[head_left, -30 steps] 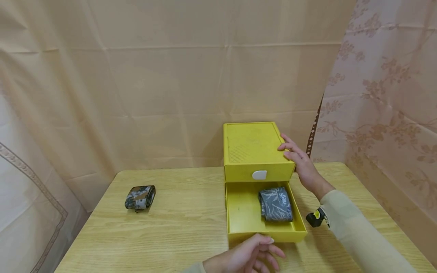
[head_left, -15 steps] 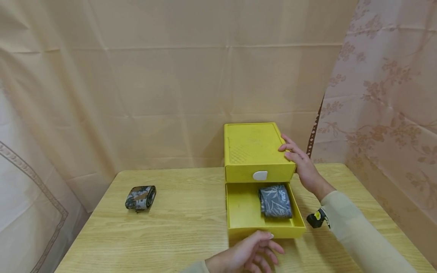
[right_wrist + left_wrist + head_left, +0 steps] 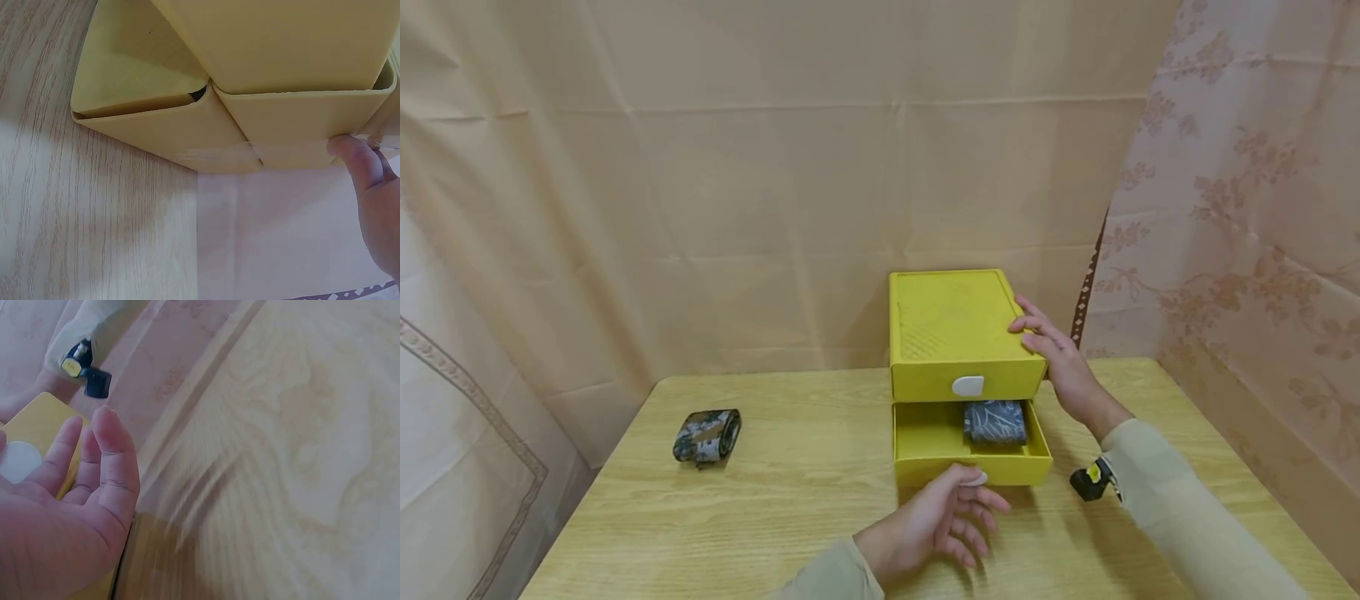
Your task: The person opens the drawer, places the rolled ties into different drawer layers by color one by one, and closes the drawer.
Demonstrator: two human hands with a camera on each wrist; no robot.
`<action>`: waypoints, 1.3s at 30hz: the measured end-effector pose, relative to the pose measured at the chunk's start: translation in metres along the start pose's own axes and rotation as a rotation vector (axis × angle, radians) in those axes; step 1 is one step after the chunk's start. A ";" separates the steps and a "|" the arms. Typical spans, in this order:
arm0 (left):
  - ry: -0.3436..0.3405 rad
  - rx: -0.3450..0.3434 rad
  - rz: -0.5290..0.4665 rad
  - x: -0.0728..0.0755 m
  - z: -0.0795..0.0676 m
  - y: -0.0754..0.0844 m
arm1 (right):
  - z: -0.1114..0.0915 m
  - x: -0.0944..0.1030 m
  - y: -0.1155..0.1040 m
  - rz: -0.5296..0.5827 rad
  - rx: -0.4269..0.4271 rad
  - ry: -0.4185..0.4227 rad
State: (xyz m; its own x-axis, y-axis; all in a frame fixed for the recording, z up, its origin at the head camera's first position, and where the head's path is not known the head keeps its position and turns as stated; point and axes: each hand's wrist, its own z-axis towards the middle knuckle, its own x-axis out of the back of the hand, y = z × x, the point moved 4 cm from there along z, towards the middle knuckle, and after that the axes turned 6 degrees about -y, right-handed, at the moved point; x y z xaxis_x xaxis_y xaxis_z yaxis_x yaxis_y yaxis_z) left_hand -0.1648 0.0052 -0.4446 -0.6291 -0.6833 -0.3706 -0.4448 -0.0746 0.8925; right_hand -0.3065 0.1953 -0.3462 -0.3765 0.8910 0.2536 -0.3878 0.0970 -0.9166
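Pushing the lower drawer (image 3: 1022, 473) farther in than a second ago, with folded blue cloth (image 3: 996, 423) inside; apparently nearer closed. Touching its front with loosely spread left hand (image 3: 934, 518), gripping nothing. Steadying yellow box (image 3: 955, 312) with relaxed right hand (image 3: 1075, 373), draped over edge.

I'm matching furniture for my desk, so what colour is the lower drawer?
Yellow; the lower drawer shows best in the head view.

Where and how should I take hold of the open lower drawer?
Probably pinch the white handle, partly hidden behind the left hand, coming from the near side: it sits on the front of the lower drawer, which faces the person.
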 end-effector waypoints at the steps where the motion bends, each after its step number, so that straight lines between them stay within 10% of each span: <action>1: 0.004 -0.002 0.002 0.001 0.002 0.002 | 0.000 0.000 0.000 0.001 0.001 -0.002; 39: 0.197 -0.022 0.066 0.039 0.044 0.032 | 0.001 0.001 -0.001 0.022 0.023 -0.004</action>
State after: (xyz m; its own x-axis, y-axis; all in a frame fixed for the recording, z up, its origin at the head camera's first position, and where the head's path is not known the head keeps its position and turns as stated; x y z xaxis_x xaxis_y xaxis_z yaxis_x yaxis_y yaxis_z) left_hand -0.2319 0.0081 -0.4423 -0.5187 -0.8157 -0.2561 -0.3918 -0.0395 0.9192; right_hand -0.3067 0.1956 -0.3445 -0.3882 0.8911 0.2350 -0.3991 0.0672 -0.9144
